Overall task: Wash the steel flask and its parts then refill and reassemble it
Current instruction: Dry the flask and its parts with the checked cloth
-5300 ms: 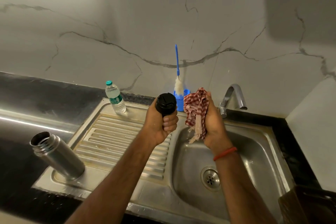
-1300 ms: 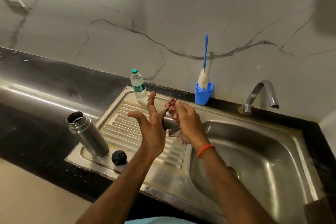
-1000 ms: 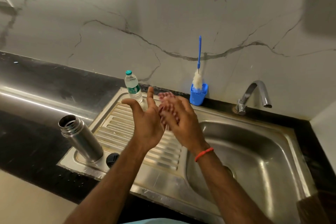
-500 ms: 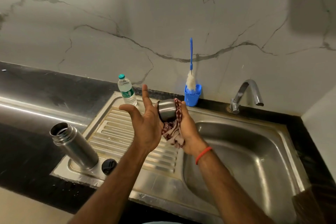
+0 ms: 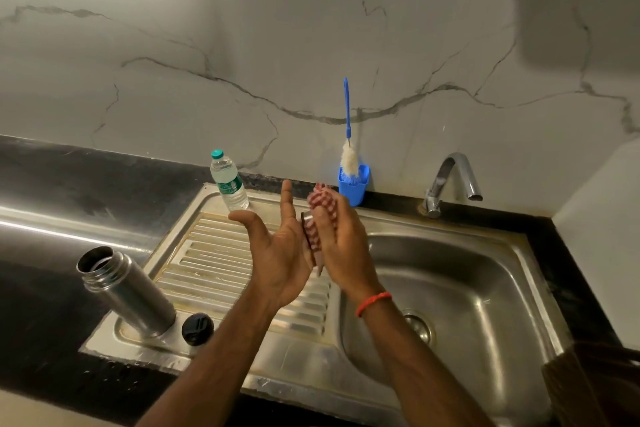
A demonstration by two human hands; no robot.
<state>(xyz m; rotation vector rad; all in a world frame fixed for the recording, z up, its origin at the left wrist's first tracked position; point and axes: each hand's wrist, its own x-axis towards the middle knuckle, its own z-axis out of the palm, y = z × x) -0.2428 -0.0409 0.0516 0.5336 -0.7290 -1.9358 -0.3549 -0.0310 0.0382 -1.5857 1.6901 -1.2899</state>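
Observation:
The open steel flask body (image 5: 128,291) stands at the drainboard's front left corner. Its black cap (image 5: 197,329) lies beside it. Above the drainboard, my right hand (image 5: 343,243) grips a red checked cloth (image 5: 323,204) wrapped round the flask's steel cup. Only a thin edge of the steel cup (image 5: 305,230) shows. My left hand (image 5: 277,253) is spread flat, fingers straight, with its palm pressed against the cup's open side.
A small water bottle (image 5: 228,182) stands at the back of the drainboard (image 5: 214,263). A blue holder (image 5: 353,184) with a bottle brush (image 5: 348,135) stands by the wall. The tap (image 5: 450,180) is off above the sink basin (image 5: 485,288). A brown object (image 5: 595,388) sits at the lower right.
The black cap, earlier in my left hand, now lies by the flask. In the last half second my right hand has turned the cloth over the cup, hiding its steel side.

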